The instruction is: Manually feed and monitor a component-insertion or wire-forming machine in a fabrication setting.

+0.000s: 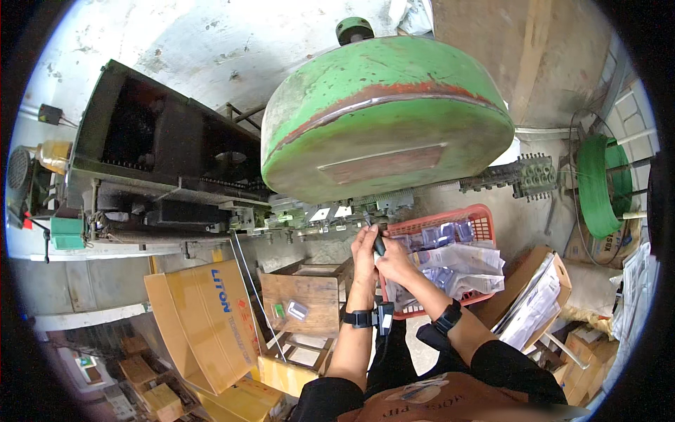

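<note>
My left hand (363, 250) and my right hand (396, 261) come together in front of the machine's row of metal tooling (316, 224). Between them a dark green, rounded tool handle (380, 245) stands out, and the fingers of my right hand are closed round it. Its working end is hidden, so the kind of tool cannot be told. The left fingers are bent and pressed together at its side; what they pinch, if anything, is too small to make out. Above the hands hangs a large green rounded machine cover (394, 148) with worn paint.
Right beside my hands is a red plastic basket (485, 224) with clear bagged parts. A wooden stool (301, 299) bears small items at the left, near a large cardboard box (200, 316). At the right are a coil of green wire (594, 186) and a carton of papers (562, 278).
</note>
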Tool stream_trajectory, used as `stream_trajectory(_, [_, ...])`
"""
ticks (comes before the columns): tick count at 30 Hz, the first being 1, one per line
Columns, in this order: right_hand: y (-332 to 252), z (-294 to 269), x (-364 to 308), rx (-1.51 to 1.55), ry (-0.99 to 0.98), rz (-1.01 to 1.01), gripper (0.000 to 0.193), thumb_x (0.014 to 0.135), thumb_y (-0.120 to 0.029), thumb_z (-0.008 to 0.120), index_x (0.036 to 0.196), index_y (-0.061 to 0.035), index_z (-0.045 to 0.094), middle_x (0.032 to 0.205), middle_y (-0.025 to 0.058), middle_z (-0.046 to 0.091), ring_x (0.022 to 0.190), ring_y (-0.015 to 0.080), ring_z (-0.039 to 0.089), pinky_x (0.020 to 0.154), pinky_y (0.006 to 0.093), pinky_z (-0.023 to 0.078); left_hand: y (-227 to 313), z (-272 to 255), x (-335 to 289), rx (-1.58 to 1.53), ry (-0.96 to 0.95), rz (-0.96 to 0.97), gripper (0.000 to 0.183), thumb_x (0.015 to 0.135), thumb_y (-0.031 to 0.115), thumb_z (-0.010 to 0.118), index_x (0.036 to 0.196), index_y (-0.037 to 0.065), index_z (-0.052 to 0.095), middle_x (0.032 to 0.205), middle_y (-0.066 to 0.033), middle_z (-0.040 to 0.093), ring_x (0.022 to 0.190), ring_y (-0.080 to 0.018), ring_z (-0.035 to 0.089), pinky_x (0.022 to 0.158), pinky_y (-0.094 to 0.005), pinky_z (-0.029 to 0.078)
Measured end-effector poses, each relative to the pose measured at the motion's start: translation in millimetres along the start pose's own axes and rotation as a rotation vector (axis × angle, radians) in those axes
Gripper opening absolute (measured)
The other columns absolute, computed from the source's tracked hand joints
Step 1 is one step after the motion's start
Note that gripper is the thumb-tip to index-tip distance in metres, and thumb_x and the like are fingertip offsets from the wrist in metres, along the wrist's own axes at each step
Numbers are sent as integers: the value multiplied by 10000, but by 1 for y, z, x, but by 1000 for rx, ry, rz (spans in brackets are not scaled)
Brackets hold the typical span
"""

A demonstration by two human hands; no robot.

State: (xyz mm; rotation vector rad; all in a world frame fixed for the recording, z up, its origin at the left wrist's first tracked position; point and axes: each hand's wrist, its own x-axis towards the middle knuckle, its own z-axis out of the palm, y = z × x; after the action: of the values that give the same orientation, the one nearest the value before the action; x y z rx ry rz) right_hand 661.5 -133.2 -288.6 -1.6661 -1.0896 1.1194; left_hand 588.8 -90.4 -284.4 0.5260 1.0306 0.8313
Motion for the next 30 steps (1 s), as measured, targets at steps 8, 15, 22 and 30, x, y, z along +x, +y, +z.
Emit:
stream_trajectory(8, [-7, -2, 1, 48, -7, 50, 143, 668, -29, 475, 791, 33, 513, 721, 233, 552, 720, 395, 544, 630, 419, 433, 5, 3, 0, 16, 25, 22, 150, 818, 172, 524, 826, 23, 526, 739, -71, 572, 643, -136, 540, 602, -238, 437])
stream_trajectory(15, [-9, -3, 1, 29, -29, 55, 162, 697, -63, 493, 811, 49, 524, 768, 251, 560, 764, 403, 545, 654, 432, 439, 5, 4, -2, 24, 32, 27, 163, 823, 182, 519, 815, 19, 531, 736, -71, 573, 644, -135, 539, 610, -236, 434])
stream_trajectory(22, [-9, 0, 4, -29, 6, -85, 183, 674, -61, 506, 819, 50, 522, 770, 249, 556, 777, 405, 539, 670, 428, 439, 7, -2, 1, 30, 8, 45, 176, 822, 194, 524, 810, 18, 532, 740, -74, 573, 654, -139, 543, 622, -243, 437])
stream_trajectory(30, [-10, 24, 12, 7, -221, 91, 454, 610, -152, 559, 987, 92, 490, 891, 266, 556, 849, 359, 553, 724, 391, 430, 6, -38, 3, -155, -42, -55, 315, 827, 343, 467, 905, 47, 541, 833, -65, 551, 766, -167, 517, 707, -316, 417])
